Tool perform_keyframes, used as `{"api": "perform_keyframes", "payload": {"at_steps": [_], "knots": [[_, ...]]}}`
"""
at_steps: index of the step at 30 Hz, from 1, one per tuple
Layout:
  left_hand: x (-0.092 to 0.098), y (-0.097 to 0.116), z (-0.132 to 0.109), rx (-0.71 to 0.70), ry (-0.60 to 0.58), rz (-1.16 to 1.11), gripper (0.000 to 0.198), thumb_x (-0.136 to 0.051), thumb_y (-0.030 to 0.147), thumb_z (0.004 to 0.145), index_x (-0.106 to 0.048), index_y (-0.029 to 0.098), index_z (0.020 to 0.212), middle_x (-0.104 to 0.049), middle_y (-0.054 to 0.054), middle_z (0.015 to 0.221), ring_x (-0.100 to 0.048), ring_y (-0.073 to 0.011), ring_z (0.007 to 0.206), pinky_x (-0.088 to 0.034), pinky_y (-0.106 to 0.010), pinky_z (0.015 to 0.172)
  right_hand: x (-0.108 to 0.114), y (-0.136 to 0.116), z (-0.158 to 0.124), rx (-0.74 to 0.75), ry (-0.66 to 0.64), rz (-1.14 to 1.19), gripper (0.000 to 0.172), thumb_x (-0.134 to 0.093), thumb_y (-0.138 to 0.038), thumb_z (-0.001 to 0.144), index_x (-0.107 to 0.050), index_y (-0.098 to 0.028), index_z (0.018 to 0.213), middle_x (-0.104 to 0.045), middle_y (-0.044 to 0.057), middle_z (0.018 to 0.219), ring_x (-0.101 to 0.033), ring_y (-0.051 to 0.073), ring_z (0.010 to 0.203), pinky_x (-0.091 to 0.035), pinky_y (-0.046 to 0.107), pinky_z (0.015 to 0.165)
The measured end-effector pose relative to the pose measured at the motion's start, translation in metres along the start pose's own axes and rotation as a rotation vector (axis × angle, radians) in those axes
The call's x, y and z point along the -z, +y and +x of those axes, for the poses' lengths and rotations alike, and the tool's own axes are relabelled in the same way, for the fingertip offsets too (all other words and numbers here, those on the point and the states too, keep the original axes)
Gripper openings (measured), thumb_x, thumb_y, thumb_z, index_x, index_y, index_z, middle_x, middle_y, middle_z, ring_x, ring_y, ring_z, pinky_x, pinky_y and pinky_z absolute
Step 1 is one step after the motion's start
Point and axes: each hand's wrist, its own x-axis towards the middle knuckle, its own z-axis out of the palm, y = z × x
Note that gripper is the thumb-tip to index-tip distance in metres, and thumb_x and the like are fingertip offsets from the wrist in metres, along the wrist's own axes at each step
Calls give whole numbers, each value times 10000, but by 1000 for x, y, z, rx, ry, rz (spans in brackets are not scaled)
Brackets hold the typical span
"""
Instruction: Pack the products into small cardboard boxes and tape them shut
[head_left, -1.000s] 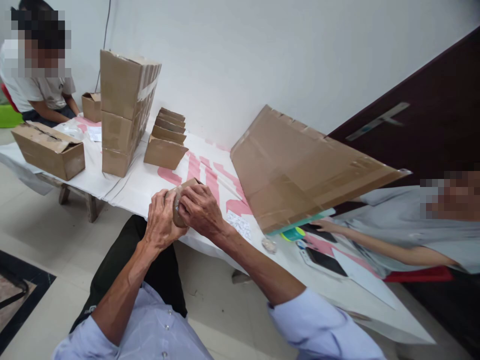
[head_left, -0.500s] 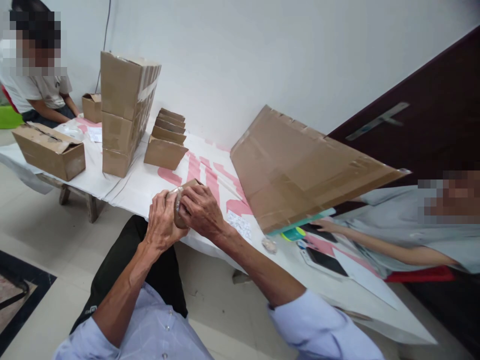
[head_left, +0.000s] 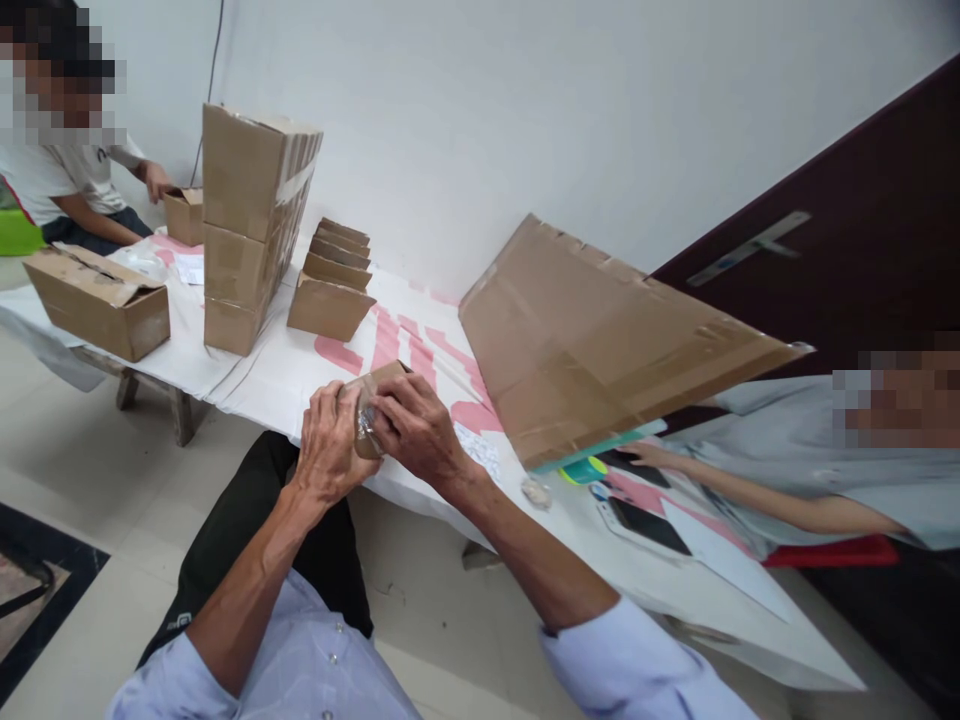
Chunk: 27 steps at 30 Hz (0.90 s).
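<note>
**Fingers closed on a small box at the table's near edge**

Fingers of the left hand are curled tightly round the near end of a small cardboard box. Those of the right hand are closed over its 3 o'clock side. A crinkled patch of clear tape is pinched between the two hands. The box is held just above the near edge of the white-covered table, a little left of centre and partly over the lap.

Several risks are judged from this. Since the box is carried at the table's edge and not rested on it, a slackened grip could let it fall to the lap or the floor. The tape already looks wrinkled. If it is pressed down unevenly, creases or a lifted corner could be left, and the film could be stuck to a fingertip. At 3 o'clock a large cardboard sheet is held tilted by a co-worker, near the right forearm, so a swing of it could knock the box aside.

Most of the box is hidden by the hands, so only its far upper corner is shown. Its long axis is judged to run from about 7 o'clock to 1 o'clock. The far end is raised toward the wall and the taped end is turned toward the person.
</note>
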Motion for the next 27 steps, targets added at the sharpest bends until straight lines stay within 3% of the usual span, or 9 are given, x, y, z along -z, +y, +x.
{"api": "perform_keyframes", "payload": {"at_steps": [14, 21, 27], "knots": [[3, -1, -1, 25, -40, -29, 899, -791, 223, 663, -421, 178, 1481, -506, -204, 1462, -508, -404, 1370, -472, -574, 1143, 5, 1, 7, 79, -162, -149, 262, -572, -144, 1000, -665, -197, 761, -652, 81, 882, -534, 237, 929, -453, 380, 875], [4, -1, -2, 40, -58, -39, 906, -791, 204, 650, -422, 198, 1477, -501, -200, 1466, -497, -409, 1390, -480, -586, 1126, 8, 4, 13, 89, -245, -167, 194, -598, -136, 991, -678, -190, 823, -672, 92, 932, -524, 256, 977, -436, 382, 892], [4, 0, -2, 30, -63, -38, 938, -797, 188, 631, -415, 205, 1487, -490, -202, 1482, -493, -412, 1396, -482, -591, 1123, 15, 3, 21, 74, -336, -200, 189, -566, -99, 1003, -702, -185, 902, -670, 113, 961, -509, 277, 977, -414, 384, 821]]}}
